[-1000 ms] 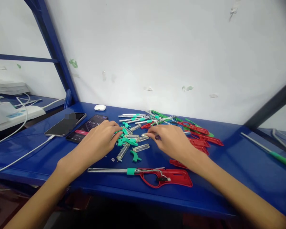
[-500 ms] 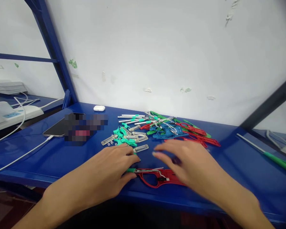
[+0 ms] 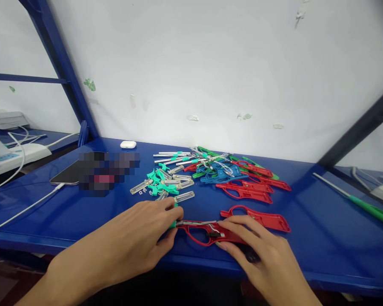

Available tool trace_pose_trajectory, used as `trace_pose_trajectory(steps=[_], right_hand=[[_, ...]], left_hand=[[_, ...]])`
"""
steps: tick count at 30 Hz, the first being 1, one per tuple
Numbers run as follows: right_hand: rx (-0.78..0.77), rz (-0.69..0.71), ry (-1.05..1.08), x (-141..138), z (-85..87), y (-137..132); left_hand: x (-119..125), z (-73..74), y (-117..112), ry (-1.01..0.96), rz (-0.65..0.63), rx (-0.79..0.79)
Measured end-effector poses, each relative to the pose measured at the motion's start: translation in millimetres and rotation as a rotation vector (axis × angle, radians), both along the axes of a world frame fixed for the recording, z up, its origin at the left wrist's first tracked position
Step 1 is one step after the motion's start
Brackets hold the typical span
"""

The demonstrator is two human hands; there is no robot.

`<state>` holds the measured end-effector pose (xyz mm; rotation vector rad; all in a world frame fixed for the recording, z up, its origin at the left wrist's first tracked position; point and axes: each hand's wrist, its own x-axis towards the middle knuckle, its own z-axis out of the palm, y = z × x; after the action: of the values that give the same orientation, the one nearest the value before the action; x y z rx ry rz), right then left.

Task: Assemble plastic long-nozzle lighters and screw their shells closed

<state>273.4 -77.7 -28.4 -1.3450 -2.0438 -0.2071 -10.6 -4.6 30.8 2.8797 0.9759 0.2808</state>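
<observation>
A red lighter shell half (image 3: 231, 236) lies near the table's front edge, its hollow side up. Thin wires and a small black-and-white part (image 3: 215, 234) sit inside it. My left hand (image 3: 140, 231) pinches a green piece (image 3: 173, 224) at the shell's narrow left end. My right hand (image 3: 261, 250) grips the shell's wide end between thumb and fingers. Just behind that hand rests another red shell half (image 3: 272, 222). Clear fuel tanks (image 3: 184, 196) and green plastic pieces (image 3: 156, 188) lie beyond my left hand.
Metal tubes with wires (image 3: 170, 159), blue shell halves (image 3: 223, 173) and more red shells (image 3: 257, 195) are heaped toward the wall. A phone (image 3: 67, 172) on a white cable and a white earbud case (image 3: 128, 144) lie left. A long green lighter (image 3: 370, 208) lies right.
My right hand has come down onto the red shell's wide end. A separate red shell half now shows behind it. My left hand stays at the narrow end; the view has shifted slightly.
</observation>
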Motion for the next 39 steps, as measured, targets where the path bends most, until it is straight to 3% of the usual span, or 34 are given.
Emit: trace_pose_trajectory(steps=[15, 21, 32, 39], right_hand=[[-0.029, 0.025, -0.023, 8, -10.0, -2], [-0.104, 0.014, -0.068, 11, -12.4, -6], [-0.011, 0.066, -0.113, 11, -6.7, 0], [-0.057, 0.046, -0.092, 9, -6.7, -2]], left_hand=[[-4, -2.2, -1, 0.015, 0.038, -0.033], [-4, 5.5, 1, 0.055, 0.007, -0.068], [-1, 12.9, 4, -0.039, 0.009, -0.102], [11, 6.6, 5, -0.055, 0.01, 0.024]])
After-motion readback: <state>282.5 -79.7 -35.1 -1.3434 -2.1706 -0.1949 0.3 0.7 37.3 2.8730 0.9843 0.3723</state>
